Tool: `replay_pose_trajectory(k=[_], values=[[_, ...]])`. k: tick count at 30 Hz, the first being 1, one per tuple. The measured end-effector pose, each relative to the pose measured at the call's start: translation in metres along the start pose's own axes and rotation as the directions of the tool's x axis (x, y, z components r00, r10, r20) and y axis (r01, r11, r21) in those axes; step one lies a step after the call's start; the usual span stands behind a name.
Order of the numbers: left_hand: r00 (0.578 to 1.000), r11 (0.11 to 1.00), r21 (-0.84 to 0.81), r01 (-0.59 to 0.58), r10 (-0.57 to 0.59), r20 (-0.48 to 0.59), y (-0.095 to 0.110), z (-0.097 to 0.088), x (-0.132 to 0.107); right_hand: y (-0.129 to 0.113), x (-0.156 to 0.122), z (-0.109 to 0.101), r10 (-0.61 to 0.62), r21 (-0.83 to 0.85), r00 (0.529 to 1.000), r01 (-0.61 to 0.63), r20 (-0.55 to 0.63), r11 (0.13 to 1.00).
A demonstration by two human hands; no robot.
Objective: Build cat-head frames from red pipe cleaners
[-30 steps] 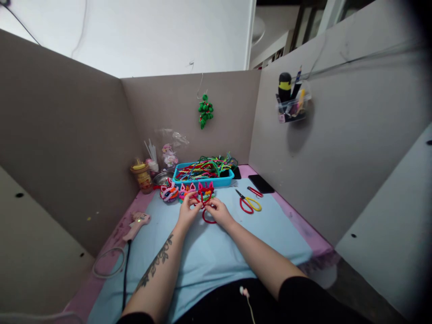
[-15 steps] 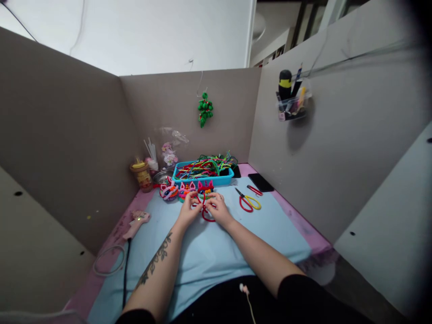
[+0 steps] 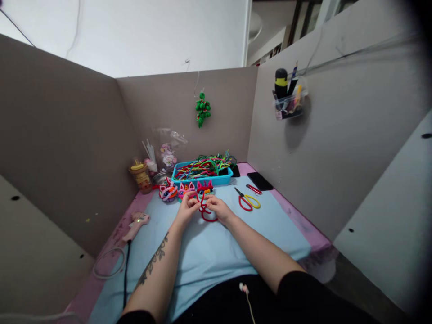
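Note:
Both hands meet over the light blue mat [image 3: 209, 252] and pinch a red pipe cleaner [image 3: 206, 215] bent into loops. My left hand [image 3: 186, 210] grips its left side with closed fingers. My right hand [image 3: 218, 209] pinches its right side. Just beyond the fingers stand three finished pipe-cleaner animal faces [image 3: 185, 189] in pink and mixed colours. Behind them is a blue tray [image 3: 202, 179] heaped with coloured pipe cleaners.
Red and yellow scissors [image 3: 248, 201] and a black phone [image 3: 260, 181] lie to the right. A pink glue gun [image 3: 135, 223] with its cord lies at the left. A yellow-lidded cup [image 3: 139, 174] stands at the back left. Grey partition walls enclose the desk.
Both hands have shifted slightly while working the red pipe cleaner, whose upper loop now sits tighter between the fingers. The view has drifted a little.

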State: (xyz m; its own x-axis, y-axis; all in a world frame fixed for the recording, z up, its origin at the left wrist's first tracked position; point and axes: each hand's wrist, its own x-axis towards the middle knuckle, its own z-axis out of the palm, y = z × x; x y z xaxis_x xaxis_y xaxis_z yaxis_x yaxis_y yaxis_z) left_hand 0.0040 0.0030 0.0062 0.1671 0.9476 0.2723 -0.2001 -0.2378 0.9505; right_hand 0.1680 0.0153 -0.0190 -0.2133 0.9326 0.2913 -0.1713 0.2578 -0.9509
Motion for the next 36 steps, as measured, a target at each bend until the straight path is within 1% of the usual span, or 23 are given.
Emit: replay_pose_trajectory(k=[3,7,13,18,22,26,30,31,33,36], values=[[1.0,1.0,-0.026,0.013,-0.013,-0.011,0.0,-0.001,0.0,0.002,0.001,0.0,0.026,0.07,1.0,-0.026,-0.005,0.997],[0.999,0.999,-0.052,0.013,-0.015,-0.045,-0.001,-0.008,0.002,0.003,0.002,-0.003,0.056,0.135,0.998,-0.053,-0.019,0.989],[0.999,0.996,-0.081,0.022,-0.025,-0.038,-0.002,-0.012,0.004,0.004,0.005,-0.002,0.119,0.224,0.993,-0.112,-0.017,0.968],[0.998,0.996,-0.091,0.02,-0.026,-0.064,0.001,-0.013,0.003,0.007,0.006,-0.006,0.172,0.217,0.985,-0.16,-0.035,0.963],[0.996,0.996,-0.087,0.03,-0.036,-0.077,0.002,-0.014,0.003,0.009,0.008,-0.009,0.165,0.15,0.984,-0.153,-0.065,0.977],[0.994,0.996,-0.075,0.042,-0.049,-0.1,0.001,-0.014,0.004,0.007,0.009,-0.01,0.085,0.032,0.987,-0.082,-0.137,0.996],[0.974,0.997,-0.061,0.041,-0.054,-0.221,-0.001,-0.015,0.005,-0.002,0.002,-0.009,-0.089,-0.169,0.967,0.049,-0.24,0.984],[0.967,0.997,-0.058,0.046,-0.059,-0.249,-0.001,-0.015,0.005,-0.004,-0.001,-0.008,-0.142,-0.23,0.959,0.085,-0.245,0.97],[0.958,0.997,-0.053,0.063,-0.075,-0.277,-0.001,-0.014,0.004,-0.008,-0.005,-0.005,-0.233,-0.342,0.949,0.151,-0.212,0.928],[0.965,0.995,-0.044,0.089,-0.097,-0.242,0.0,-0.011,0.002,-0.008,-0.007,0.002,-0.312,-0.467,0.94,0.217,-0.136,0.857]])
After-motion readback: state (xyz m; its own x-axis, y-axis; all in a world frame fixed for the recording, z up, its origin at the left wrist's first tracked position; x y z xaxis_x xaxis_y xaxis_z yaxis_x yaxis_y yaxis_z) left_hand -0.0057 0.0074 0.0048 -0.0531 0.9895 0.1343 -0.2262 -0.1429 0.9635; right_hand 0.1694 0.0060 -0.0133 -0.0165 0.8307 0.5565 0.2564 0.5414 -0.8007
